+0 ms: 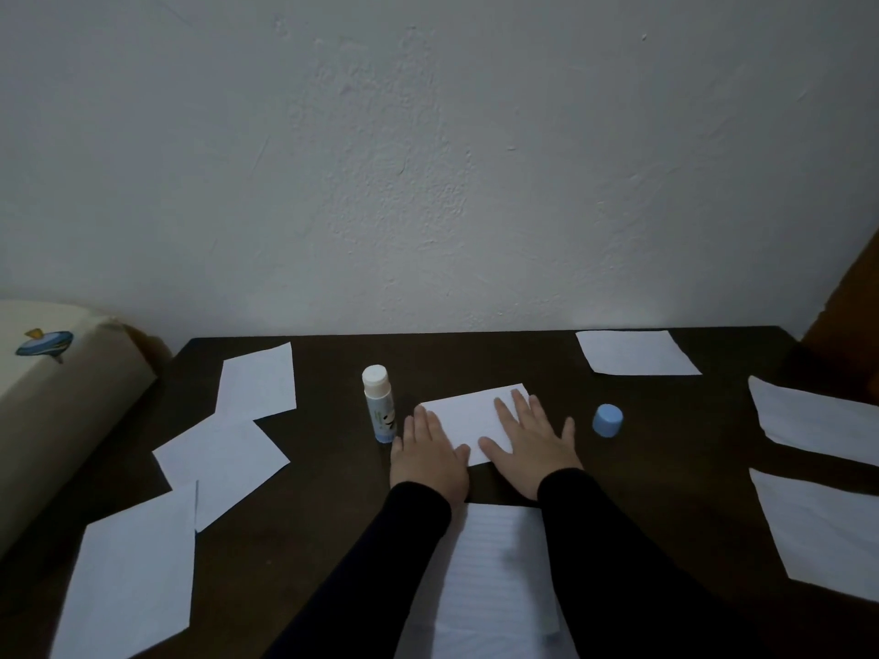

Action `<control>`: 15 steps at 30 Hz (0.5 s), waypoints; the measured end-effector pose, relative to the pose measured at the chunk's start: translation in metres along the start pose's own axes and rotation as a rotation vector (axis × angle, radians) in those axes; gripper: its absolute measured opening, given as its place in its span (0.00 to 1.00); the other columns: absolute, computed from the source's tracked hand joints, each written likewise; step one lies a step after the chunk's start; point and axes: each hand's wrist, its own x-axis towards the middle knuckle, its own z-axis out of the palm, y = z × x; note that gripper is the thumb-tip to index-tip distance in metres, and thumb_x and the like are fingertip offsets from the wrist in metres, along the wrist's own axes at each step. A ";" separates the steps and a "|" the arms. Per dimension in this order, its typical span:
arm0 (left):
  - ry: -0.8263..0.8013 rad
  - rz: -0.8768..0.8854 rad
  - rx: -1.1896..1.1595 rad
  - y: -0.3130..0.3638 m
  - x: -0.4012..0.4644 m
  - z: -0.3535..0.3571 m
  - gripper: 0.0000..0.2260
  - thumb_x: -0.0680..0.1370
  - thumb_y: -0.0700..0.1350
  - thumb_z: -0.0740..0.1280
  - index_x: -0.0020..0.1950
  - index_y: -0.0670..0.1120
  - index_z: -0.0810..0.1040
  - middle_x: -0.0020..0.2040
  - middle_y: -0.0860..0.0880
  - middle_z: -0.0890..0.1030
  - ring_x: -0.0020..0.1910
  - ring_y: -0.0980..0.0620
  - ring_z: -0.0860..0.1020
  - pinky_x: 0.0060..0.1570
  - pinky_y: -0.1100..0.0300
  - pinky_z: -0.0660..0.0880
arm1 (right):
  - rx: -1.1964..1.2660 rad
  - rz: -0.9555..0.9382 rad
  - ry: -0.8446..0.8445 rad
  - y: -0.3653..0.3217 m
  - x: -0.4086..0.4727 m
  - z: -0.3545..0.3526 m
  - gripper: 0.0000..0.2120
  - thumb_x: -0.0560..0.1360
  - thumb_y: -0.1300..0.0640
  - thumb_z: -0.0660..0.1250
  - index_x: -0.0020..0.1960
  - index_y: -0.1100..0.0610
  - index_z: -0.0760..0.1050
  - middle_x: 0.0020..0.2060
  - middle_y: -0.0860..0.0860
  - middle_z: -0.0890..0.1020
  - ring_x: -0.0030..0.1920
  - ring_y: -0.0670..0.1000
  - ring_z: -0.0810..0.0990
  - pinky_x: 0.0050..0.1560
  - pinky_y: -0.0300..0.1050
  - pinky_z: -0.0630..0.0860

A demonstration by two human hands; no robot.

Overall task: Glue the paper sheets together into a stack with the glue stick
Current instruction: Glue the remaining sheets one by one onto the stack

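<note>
**Both hands flat on the centre sheet**

The left hand (428, 456) and right hand (532, 447) press, fingers spread, on the centre sheet (468, 416). The glue stick (379, 404) stands upright just beside the left hand, the nearer one; its label is unreadable. Its blue cap (607, 420) lies right of the right hand. Loose sheets (223, 461) are scattered on the table (323, 506).

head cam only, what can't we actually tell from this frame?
- How many layers the white paper sheet holds: the flat left hand and right hand cover its near edge.
- Glue on that sheet: dim light, none discernible.
- Print on the white-and-blue glue stick: too small.
- The lined sheet nearest the person: cut by the bottom edge, flanked by black sleeves.
- Two white sheets at right: cut by the right edge.
</note>
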 end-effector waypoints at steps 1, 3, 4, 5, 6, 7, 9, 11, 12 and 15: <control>0.008 0.003 -0.010 -0.001 -0.002 -0.001 0.30 0.84 0.55 0.48 0.78 0.39 0.43 0.79 0.43 0.45 0.78 0.45 0.47 0.75 0.50 0.50 | 0.016 0.025 0.009 -0.002 -0.001 0.001 0.33 0.79 0.35 0.45 0.78 0.46 0.39 0.77 0.47 0.37 0.77 0.50 0.36 0.72 0.64 0.37; 0.004 0.019 -0.051 -0.006 -0.007 -0.004 0.29 0.83 0.54 0.51 0.79 0.40 0.46 0.79 0.43 0.47 0.78 0.46 0.50 0.74 0.49 0.52 | 0.036 0.071 0.025 -0.005 -0.003 0.003 0.34 0.79 0.35 0.45 0.79 0.49 0.39 0.78 0.48 0.38 0.77 0.50 0.36 0.73 0.63 0.38; -0.004 0.031 -0.085 -0.010 -0.010 -0.007 0.28 0.83 0.53 0.53 0.78 0.40 0.51 0.79 0.44 0.50 0.77 0.46 0.52 0.74 0.49 0.55 | 0.042 0.089 0.032 -0.006 -0.005 0.005 0.35 0.79 0.35 0.46 0.79 0.49 0.39 0.78 0.48 0.38 0.77 0.51 0.37 0.73 0.63 0.38; -0.001 0.050 -0.135 -0.015 -0.013 -0.009 0.25 0.82 0.53 0.56 0.76 0.41 0.58 0.78 0.44 0.55 0.76 0.47 0.57 0.73 0.50 0.59 | 0.044 0.102 0.043 -0.007 -0.006 0.005 0.35 0.79 0.35 0.46 0.79 0.50 0.39 0.78 0.49 0.39 0.77 0.51 0.37 0.73 0.62 0.39; 0.031 0.072 -0.205 -0.022 -0.017 -0.011 0.20 0.82 0.52 0.58 0.70 0.44 0.68 0.75 0.45 0.64 0.73 0.49 0.64 0.71 0.51 0.65 | 0.045 0.109 0.058 -0.008 -0.008 0.006 0.36 0.79 0.35 0.46 0.79 0.51 0.40 0.78 0.49 0.40 0.77 0.51 0.39 0.73 0.62 0.40; 0.098 0.087 -0.285 -0.029 -0.022 -0.012 0.13 0.81 0.52 0.60 0.61 0.48 0.75 0.67 0.47 0.74 0.66 0.52 0.72 0.66 0.53 0.70 | 0.050 0.111 0.076 -0.009 -0.009 0.004 0.35 0.79 0.35 0.47 0.79 0.51 0.43 0.78 0.49 0.42 0.78 0.51 0.41 0.74 0.62 0.42; 0.264 0.076 -0.421 -0.044 -0.034 -0.016 0.06 0.79 0.52 0.63 0.48 0.52 0.76 0.48 0.54 0.79 0.47 0.60 0.77 0.53 0.60 0.76 | 0.080 0.105 0.123 -0.008 -0.009 -0.003 0.33 0.79 0.36 0.51 0.79 0.51 0.50 0.78 0.50 0.50 0.78 0.52 0.48 0.74 0.62 0.47; 0.379 -0.003 -0.517 -0.055 -0.040 -0.019 0.05 0.78 0.52 0.66 0.45 0.52 0.73 0.43 0.55 0.76 0.41 0.61 0.75 0.45 0.66 0.73 | 0.102 0.086 0.183 -0.006 -0.005 -0.014 0.30 0.79 0.38 0.54 0.76 0.50 0.57 0.76 0.51 0.58 0.75 0.53 0.56 0.72 0.60 0.54; 0.419 -0.076 -0.584 -0.058 -0.041 -0.020 0.07 0.77 0.52 0.67 0.45 0.52 0.72 0.44 0.54 0.75 0.41 0.60 0.74 0.43 0.67 0.71 | 0.098 0.075 0.198 -0.004 -0.002 -0.019 0.30 0.78 0.38 0.56 0.76 0.50 0.58 0.75 0.51 0.59 0.74 0.53 0.58 0.71 0.59 0.57; 0.464 -0.307 -0.819 -0.062 -0.030 -0.022 0.20 0.72 0.52 0.74 0.56 0.50 0.69 0.55 0.51 0.72 0.49 0.56 0.74 0.50 0.61 0.74 | 0.062 0.085 0.089 -0.001 0.009 -0.030 0.39 0.75 0.36 0.62 0.78 0.48 0.49 0.78 0.50 0.51 0.77 0.55 0.50 0.72 0.62 0.53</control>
